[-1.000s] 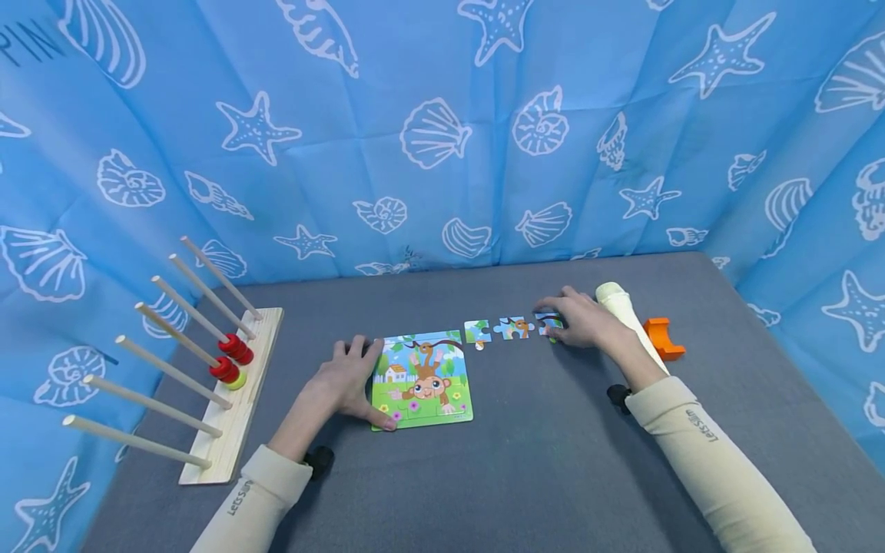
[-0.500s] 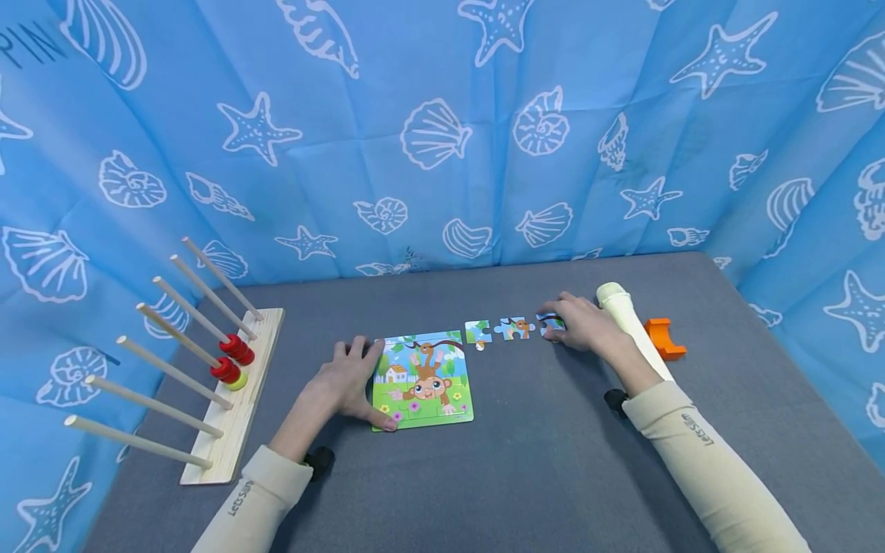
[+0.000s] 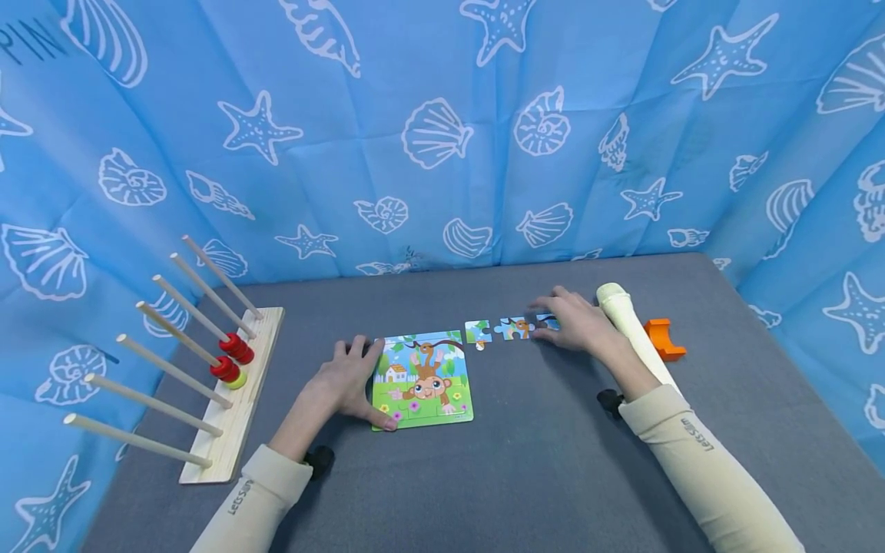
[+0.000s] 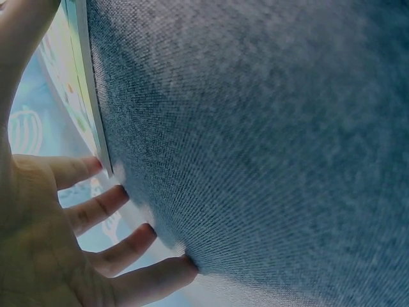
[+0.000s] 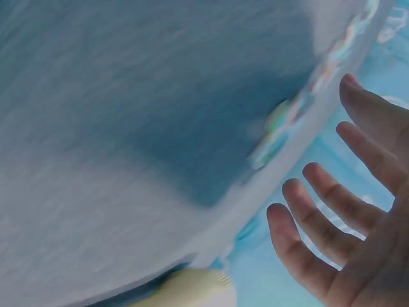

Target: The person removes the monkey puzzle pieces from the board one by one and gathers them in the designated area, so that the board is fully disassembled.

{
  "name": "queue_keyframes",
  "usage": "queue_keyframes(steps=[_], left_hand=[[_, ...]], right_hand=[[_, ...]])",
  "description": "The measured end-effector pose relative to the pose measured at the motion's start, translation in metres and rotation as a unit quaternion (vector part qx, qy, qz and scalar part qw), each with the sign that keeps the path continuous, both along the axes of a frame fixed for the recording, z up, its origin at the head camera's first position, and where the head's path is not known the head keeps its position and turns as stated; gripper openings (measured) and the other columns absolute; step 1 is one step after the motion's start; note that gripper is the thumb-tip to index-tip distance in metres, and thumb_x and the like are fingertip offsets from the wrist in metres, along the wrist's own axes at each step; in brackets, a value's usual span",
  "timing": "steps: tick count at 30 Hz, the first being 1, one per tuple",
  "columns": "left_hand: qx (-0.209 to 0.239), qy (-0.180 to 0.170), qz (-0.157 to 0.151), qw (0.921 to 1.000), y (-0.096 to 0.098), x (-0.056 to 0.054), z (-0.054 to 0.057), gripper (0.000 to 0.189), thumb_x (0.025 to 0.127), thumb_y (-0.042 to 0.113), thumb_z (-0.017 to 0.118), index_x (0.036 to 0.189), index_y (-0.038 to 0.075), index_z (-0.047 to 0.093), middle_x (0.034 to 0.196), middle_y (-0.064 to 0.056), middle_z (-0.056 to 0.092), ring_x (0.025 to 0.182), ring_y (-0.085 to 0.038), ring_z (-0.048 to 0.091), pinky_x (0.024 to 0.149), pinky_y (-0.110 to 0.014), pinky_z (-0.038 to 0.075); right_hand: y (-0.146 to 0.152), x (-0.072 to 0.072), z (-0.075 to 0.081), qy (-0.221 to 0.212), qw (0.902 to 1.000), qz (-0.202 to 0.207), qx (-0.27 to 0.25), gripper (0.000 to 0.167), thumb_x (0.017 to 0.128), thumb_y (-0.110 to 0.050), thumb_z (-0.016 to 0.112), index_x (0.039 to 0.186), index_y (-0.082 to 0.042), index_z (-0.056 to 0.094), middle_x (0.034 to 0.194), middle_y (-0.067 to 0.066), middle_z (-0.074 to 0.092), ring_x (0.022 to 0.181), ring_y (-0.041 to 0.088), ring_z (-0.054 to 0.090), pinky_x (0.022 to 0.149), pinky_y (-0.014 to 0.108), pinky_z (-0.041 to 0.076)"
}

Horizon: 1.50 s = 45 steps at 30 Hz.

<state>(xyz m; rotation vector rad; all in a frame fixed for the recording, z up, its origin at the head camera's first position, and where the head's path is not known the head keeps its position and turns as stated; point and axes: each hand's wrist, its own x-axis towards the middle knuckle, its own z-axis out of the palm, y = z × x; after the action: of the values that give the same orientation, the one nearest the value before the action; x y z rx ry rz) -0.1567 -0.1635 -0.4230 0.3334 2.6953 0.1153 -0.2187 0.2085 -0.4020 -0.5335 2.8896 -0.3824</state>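
A nearly square jigsaw puzzle with a cartoon monkey lies flat on the grey table. My left hand spans its left side, thumb at the lower left corner and forefinger at the upper left one; in the left wrist view its spread fingers are at the puzzle's edge. Right of the puzzle, in a row, are a left loose piece, a middle piece and a right piece. Over the right piece hovers my right hand, fingers spread and relaxed, with nothing gripped in the right wrist view.
A wooden peg rack with upright rods and several red and yellow rings stands at the left. Beside the right forearm lie a cream, microphone-shaped thing and an orange U-shaped block. Blue shell-print cloth hangs behind the table.
My right hand has shifted slightly left, its fingertips moving from the right loose piece toward the middle one. The left hand and the puzzle have stayed put.
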Motion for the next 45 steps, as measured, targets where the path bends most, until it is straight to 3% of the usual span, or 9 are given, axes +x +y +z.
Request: queue_keyframes(steps=[9,17,21,28,31,38,45], left_hand=[[0.004,0.002,0.002,1.0,0.0,0.001,0.0,0.139,0.057,0.072,0.089,0.163,0.009,0.025,0.158,-0.023,0.031,0.141,-0.05,0.033,0.096,-0.063,0.052],[-0.006,-0.002,0.005,1.0,0.0,0.001,0.001,0.138,0.058,0.072,0.089,0.163,0.01,0.024,0.159,-0.023,0.03,0.142,-0.049,0.032,0.099,-0.064,0.05],[-0.009,-0.007,0.005,0.9999,0.0,0.0,0.001,0.138,0.058,0.073,0.088,0.163,0.009,0.023,0.16,-0.022,0.029,0.142,-0.049,0.032,0.099,-0.064,0.05],[-0.005,-0.005,-0.002,1.0,-0.001,-0.001,0.002,0.138,0.059,0.073,0.088,0.163,0.008,0.023,0.159,-0.023,0.03,0.141,-0.05,0.032,0.097,-0.064,0.052],[-0.001,-0.006,-0.003,1.0,-0.002,0.0,0.002,0.139,0.059,0.073,0.088,0.163,0.008,0.023,0.159,-0.023,0.03,0.142,-0.05,0.032,0.096,-0.064,0.052],[-0.001,-0.005,-0.005,1.0,-0.002,-0.001,0.002,0.138,0.059,0.073,0.087,0.163,0.009,0.022,0.158,-0.023,0.03,0.142,-0.05,0.032,0.094,-0.065,0.053],[0.0,-0.009,-0.004,0.9999,-0.002,-0.002,0.0,0.138,0.06,0.073,0.087,0.163,0.01,0.022,0.159,-0.022,0.029,0.143,-0.05,0.03,0.095,-0.065,0.052]], right_hand=[[-0.047,0.01,0.011,-0.001,0.999,0.016,-0.041,0.046,0.095,-0.025,0.075,0.137,-0.012,0.065,0.135,0.021,0.061,0.12,0.04,0.061,0.092,0.067,0.052],[-0.094,0.028,0.018,-0.014,0.9953,0.065,-0.071,0.047,0.094,-0.026,0.076,0.137,-0.013,0.065,0.136,0.017,0.062,0.12,0.036,0.062,0.096,0.058,0.053],[-0.118,0.036,0.019,-0.03,0.9918,0.096,-0.078,0.045,0.094,-0.026,0.076,0.136,-0.013,0.066,0.127,0.014,0.064,0.105,0.029,0.063,0.087,0.048,0.054],[-0.154,0.045,0.011,-0.053,0.9853,0.137,-0.086,0.045,0.092,-0.026,0.079,0.134,-0.013,0.068,0.117,0.013,0.065,0.086,0.021,0.059,0.07,0.034,0.051],[-0.168,0.049,0.009,-0.069,0.9832,0.146,-0.085,0.048,0.091,-0.027,0.08,0.135,-0.013,0.067,0.117,0.012,0.065,0.083,0.021,0.058,0.069,0.033,0.05],[-0.193,0.053,-0.001,-0.09,0.9831,0.147,-0.062,0.052,0.091,-0.033,0.079,0.139,-0.018,0.065,0.136,0.01,0.062,0.117,0.028,0.062,0.092,0.045,0.056],[-0.201,0.054,-0.012,-0.083,0.9868,0.135,-0.034,0.05,0.088,-0.033,0.082,0.135,-0.02,0.068,0.12,0.005,0.061,0.101,0.021,0.053,0.074,0.034,0.048]])
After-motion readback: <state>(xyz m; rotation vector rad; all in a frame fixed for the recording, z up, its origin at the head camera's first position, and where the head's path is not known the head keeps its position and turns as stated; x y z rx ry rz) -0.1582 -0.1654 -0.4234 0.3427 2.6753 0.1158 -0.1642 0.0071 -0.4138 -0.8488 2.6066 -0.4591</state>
